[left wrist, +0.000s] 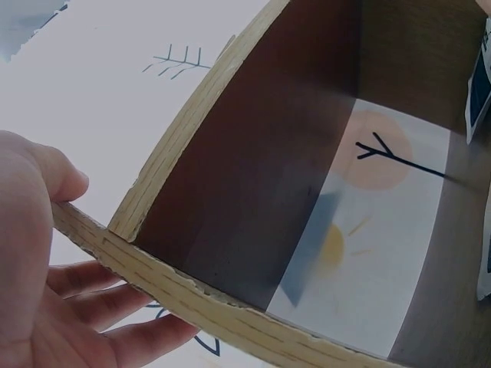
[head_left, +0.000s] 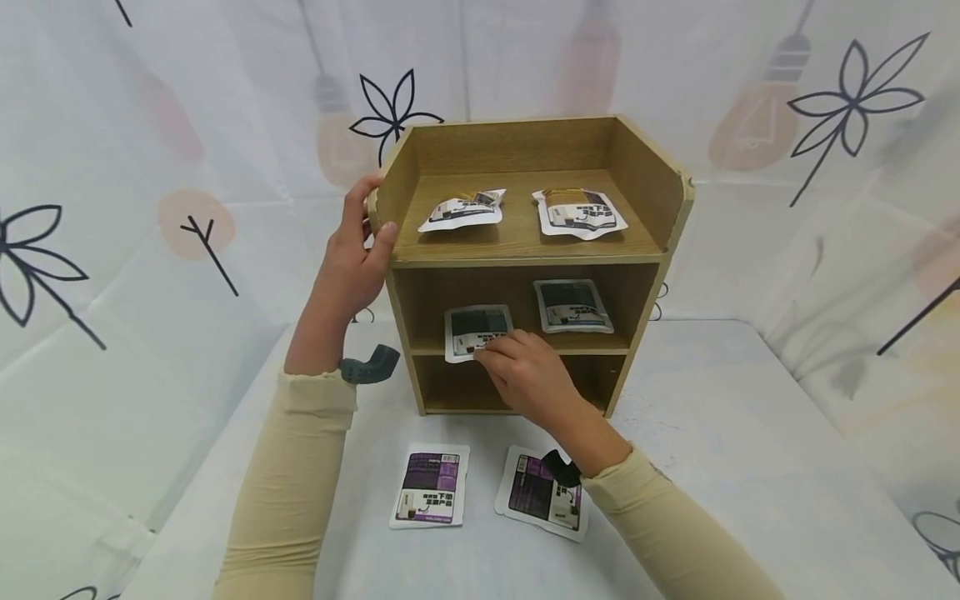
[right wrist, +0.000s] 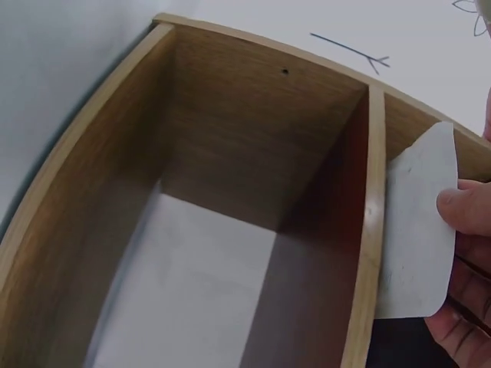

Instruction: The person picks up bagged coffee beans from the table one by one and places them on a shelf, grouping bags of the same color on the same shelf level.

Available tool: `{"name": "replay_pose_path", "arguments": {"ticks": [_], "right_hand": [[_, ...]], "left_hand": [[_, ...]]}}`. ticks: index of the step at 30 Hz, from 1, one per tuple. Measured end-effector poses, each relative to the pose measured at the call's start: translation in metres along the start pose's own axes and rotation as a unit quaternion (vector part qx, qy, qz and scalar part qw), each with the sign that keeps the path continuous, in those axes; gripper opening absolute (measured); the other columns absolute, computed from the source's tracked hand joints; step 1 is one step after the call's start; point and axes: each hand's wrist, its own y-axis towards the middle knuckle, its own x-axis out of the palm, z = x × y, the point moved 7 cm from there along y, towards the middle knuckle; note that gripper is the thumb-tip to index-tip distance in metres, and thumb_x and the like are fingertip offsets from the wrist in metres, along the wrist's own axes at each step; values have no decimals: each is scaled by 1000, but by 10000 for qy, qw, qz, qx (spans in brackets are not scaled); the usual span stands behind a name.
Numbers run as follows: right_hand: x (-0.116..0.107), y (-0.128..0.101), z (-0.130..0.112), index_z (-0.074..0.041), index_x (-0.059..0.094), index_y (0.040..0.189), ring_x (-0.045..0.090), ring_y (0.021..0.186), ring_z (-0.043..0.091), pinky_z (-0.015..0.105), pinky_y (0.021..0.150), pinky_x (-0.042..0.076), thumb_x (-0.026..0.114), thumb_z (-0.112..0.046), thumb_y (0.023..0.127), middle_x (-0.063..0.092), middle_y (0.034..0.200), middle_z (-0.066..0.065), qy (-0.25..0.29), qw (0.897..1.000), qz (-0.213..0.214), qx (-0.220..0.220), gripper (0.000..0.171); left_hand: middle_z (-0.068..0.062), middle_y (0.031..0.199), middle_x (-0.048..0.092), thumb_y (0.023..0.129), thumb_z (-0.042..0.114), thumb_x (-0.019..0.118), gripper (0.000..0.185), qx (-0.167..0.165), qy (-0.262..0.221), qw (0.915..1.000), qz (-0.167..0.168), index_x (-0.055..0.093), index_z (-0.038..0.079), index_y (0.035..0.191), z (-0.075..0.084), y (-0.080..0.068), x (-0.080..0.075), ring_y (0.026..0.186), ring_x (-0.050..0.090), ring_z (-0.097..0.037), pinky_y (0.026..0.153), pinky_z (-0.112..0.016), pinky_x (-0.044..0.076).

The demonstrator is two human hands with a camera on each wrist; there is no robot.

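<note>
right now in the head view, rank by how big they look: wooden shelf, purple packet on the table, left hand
1. wooden shelf, clearly largest
2. left hand
3. purple packet
The last two look close, and the packet lies nearer the camera, so that order is unsure.

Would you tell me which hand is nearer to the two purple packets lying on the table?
Right. The right hand pinches a packet on the middle shelf, above them; the left hand grips the shelf's upper left edge.

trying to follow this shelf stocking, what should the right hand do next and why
Probably push the left middle-shelf packet further in and let go: the right hand pinches its front edge, which overhangs the shelf lip, while the left hand grips the wooden shelf unit's side wall.
</note>
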Motion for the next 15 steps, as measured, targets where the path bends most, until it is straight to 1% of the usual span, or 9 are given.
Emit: {"name": "replay_pose_path", "arguments": {"ticks": [5,10,15], "right_hand": [[7,2,2,-9,76,98,64,86,20,30,77,54,74,-6,82,72,93,3,-106,9999,-110,54,16],[13,7,5,-11,76,98,63,85,20,30,76,54,72,-7,83,72,94,3,-239,9993,-247,165,16],[17,11,7,-11,76,97,64,84,20,32,75,54,71,-6,84,72,93,3,-300,9990,-231,216,15]], "left_hand": [[-10,149,38,100,37,38,51,0,14,10000,-1,15,48,144,-1,0,0,135,44,-28,99,-54,47],[-10,150,37,100,37,37,51,-50,43,10000,-15,14,48,144,-1,1,1,136,43,-29,100,-54,46],[-10,150,36,100,38,37,51,-76,71,9999,-12,14,50,144,-1,1,1,136,43,-29,101,-54,45]]}}
